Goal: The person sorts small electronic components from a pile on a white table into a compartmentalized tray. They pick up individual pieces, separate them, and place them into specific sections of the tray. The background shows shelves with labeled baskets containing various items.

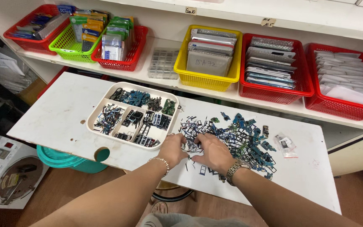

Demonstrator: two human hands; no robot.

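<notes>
The white surface (55, 113) carries the work, and behind it a long shelf (274, 98) holds baskets: two red and one green at the left with packets standing upright, then a yellow basket (209, 77) and two red ones at the right, filled with flat grey and white sleeves. Two small paper labels are stuck on the upper shelf edge.

On the surface lies a white divided tray (106, 98) with small dark parts in each compartment. Just right of it is a loose pile of small parts (240, 134), blue, green and black. It looks like the sorting step.

The left hand (172, 148) rests flat on the pile's near edge, fingers spread; the right hand (213, 152) lies beside it, also spread. Neither seems to hold anything. Any pick here calls for fine fingertips, I think. A small clear bag (285, 143) lies further right.
</notes>
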